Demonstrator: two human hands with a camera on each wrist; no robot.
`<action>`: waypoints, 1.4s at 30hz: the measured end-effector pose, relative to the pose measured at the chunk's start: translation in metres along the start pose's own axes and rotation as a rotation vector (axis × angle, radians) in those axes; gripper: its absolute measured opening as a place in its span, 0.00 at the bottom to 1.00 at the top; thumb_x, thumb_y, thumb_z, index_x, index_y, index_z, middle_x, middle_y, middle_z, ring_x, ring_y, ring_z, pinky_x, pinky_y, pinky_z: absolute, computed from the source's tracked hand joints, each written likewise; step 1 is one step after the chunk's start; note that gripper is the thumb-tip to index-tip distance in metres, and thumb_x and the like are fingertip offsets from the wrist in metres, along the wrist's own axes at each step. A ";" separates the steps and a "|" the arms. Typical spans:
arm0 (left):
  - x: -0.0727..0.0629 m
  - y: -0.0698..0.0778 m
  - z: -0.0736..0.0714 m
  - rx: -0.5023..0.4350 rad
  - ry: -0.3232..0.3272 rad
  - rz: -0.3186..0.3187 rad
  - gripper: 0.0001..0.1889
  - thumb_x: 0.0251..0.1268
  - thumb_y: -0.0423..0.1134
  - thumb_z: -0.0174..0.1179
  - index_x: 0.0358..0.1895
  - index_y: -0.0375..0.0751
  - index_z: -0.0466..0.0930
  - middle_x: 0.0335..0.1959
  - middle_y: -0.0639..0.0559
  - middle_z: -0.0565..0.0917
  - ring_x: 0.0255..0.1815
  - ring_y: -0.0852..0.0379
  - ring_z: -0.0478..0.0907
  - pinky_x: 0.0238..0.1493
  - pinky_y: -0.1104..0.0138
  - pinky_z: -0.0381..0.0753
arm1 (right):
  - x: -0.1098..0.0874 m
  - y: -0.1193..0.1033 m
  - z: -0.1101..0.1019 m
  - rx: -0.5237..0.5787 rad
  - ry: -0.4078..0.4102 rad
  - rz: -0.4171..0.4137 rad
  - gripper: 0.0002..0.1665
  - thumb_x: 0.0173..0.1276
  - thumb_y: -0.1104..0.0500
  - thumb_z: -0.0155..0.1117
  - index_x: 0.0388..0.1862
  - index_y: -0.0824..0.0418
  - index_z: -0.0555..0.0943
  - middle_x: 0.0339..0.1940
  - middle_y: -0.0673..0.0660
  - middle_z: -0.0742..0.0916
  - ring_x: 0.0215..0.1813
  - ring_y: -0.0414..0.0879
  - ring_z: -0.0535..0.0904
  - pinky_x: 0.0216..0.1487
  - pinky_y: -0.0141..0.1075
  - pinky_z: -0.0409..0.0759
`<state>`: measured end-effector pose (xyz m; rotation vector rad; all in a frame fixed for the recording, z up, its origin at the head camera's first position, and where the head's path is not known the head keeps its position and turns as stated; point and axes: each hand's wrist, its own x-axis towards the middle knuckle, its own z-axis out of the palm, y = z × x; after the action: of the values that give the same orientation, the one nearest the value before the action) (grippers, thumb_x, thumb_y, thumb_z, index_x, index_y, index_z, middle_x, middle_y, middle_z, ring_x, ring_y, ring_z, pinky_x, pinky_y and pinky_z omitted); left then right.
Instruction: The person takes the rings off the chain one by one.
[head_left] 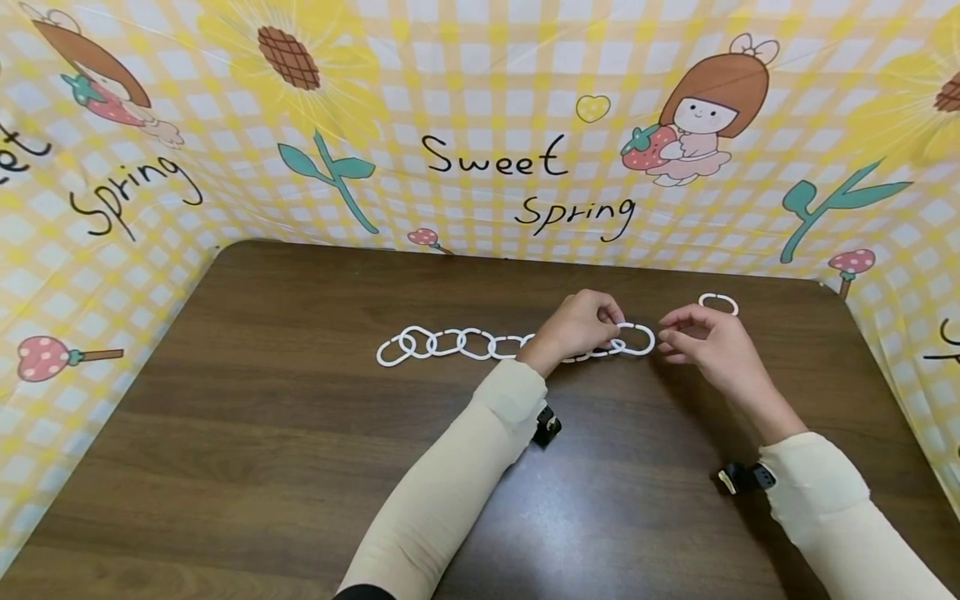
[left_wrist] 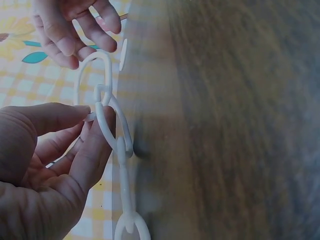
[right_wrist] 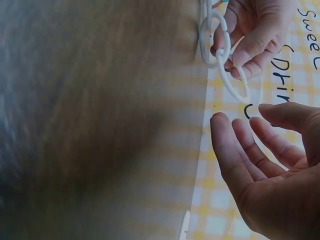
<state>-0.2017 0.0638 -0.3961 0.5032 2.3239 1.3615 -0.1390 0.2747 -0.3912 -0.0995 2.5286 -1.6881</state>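
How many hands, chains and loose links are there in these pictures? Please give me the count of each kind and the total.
Hands (left hand, right hand): 2
White chain: 1
Loose white link: 1
Total: 4

White chain [head_left: 492,344] partly hidden; right sleeve [head_left: 840,508] cut off.

The head view is brightly lit; a pale glare is reflected on the tabletop [head_left: 555,518], and a soft shadow is cast beside the right sleeve [head_left: 821,487]. In the dimmer wrist views, the tabletop is blurred.
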 end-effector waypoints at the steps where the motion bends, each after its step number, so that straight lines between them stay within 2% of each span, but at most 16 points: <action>1: 0.000 0.000 0.000 -0.004 -0.003 -0.001 0.06 0.72 0.28 0.61 0.45 0.31 0.86 0.28 0.54 0.80 0.29 0.58 0.83 0.30 0.77 0.78 | 0.000 0.000 0.001 0.007 -0.001 0.000 0.15 0.76 0.71 0.60 0.55 0.82 0.75 0.35 0.44 0.87 0.37 0.34 0.88 0.41 0.32 0.89; 9: 0.001 -0.001 0.001 -0.025 0.000 0.005 0.06 0.73 0.27 0.60 0.46 0.31 0.85 0.28 0.52 0.80 0.28 0.59 0.81 0.29 0.77 0.78 | 0.001 0.000 0.009 0.047 0.008 -0.007 0.15 0.75 0.72 0.61 0.55 0.83 0.76 0.36 0.44 0.86 0.38 0.32 0.87 0.42 0.34 0.89; 17: 0.001 -0.001 0.001 -0.011 -0.005 -0.003 0.06 0.73 0.27 0.60 0.46 0.31 0.84 0.28 0.53 0.79 0.27 0.61 0.81 0.29 0.77 0.77 | 0.006 0.003 0.015 0.051 0.015 0.017 0.16 0.74 0.72 0.61 0.56 0.82 0.76 0.37 0.48 0.85 0.39 0.32 0.85 0.41 0.31 0.89; 25: 0.002 -0.003 0.002 0.009 0.000 -0.003 0.05 0.72 0.28 0.61 0.45 0.31 0.85 0.27 0.54 0.79 0.27 0.61 0.81 0.29 0.77 0.76 | 0.005 0.001 0.018 0.064 0.016 0.026 0.15 0.74 0.74 0.60 0.56 0.82 0.75 0.36 0.51 0.85 0.38 0.33 0.86 0.42 0.33 0.89; 42: -0.001 -0.005 -0.001 0.008 -0.013 0.001 0.04 0.73 0.29 0.60 0.43 0.35 0.84 0.28 0.53 0.81 0.29 0.59 0.82 0.30 0.76 0.77 | 0.007 0.000 0.025 0.099 0.040 0.020 0.12 0.73 0.75 0.59 0.52 0.82 0.75 0.32 0.48 0.85 0.36 0.34 0.86 0.40 0.32 0.89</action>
<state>-0.2022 0.0606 -0.3998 0.5138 2.3196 1.3456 -0.1427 0.2514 -0.4014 -0.0331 2.4592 -1.8221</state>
